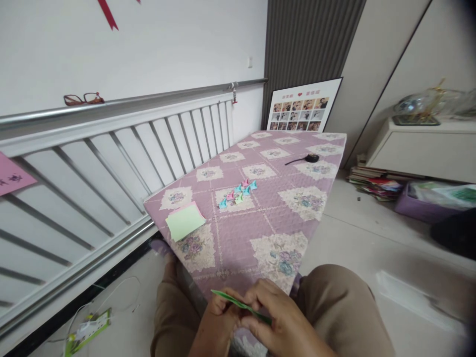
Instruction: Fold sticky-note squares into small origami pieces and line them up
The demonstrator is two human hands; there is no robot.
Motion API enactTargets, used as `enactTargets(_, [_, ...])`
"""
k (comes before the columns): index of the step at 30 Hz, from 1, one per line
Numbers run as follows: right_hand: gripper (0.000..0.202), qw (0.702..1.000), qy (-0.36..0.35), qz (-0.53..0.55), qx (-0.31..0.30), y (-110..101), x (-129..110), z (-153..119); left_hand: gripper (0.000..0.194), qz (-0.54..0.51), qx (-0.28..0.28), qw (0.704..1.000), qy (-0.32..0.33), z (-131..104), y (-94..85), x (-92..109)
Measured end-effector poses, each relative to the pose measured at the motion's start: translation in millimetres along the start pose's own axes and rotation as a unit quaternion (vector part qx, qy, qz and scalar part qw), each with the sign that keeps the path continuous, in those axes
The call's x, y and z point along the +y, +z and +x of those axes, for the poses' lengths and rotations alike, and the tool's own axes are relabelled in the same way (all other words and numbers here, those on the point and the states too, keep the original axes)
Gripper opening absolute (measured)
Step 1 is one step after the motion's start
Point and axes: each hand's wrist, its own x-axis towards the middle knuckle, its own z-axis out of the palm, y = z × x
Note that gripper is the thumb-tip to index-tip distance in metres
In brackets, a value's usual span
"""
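Close to my body, over the table's near edge, both hands hold one green folded paper (231, 298). My left hand (222, 317) has its fingers closed round the left part of the paper. Thumb and fingers of my right hand (269, 310) pinch its right part. The paper looks narrow and is seen nearly edge-on; its lower side is hidden by the fingers. Farther up the table lie several small folded paper pieces (239, 198) in blue, pink and green. To their left is a stack of square paper sheets (185, 221), light green on top with pink beneath.
A patterned purple cloth covers the table (238, 248). A black round object with a strap (311, 158) lies at its far right. The white radiator (122, 168) runs along the left, with glasses (84, 98) on the pipe above. A power strip (89, 332) lies on the floor.
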Motion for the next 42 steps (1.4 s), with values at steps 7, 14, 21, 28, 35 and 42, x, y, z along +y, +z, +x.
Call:
enactTargets(7, [0.023,0.965,0.119,0.23,-0.024,-15,2,-8,0.03,0.006,-0.035,0.999,0.035,-5,-4.9,10])
enactTargets(14, [0.031,0.95,0.139,0.275,-0.052,-3,4,-8,0.018,0.019,-0.061,0.996,0.056,-6,-8.1,10])
enactTargets(21, [0.032,0.945,0.13,0.293,-0.064,0,6,-9,0.009,0.035,-0.056,0.996,0.058,-11,-8.6,15])
enactTargets(28, [0.04,0.936,0.141,0.314,-0.077,1,5,-9,0.007,0.055,-0.067,0.993,0.077,-11,-12.8,16])
enactTargets(35, [0.038,0.932,0.138,0.327,-0.072,-1,2,-11,0.014,0.064,-0.08,0.991,0.09,-11,-16.0,17])
enactTargets(42, [0.032,0.927,0.142,0.337,-0.079,-2,-3,-13,0.02,0.054,-0.104,0.986,0.115,-8,-19.5,12])
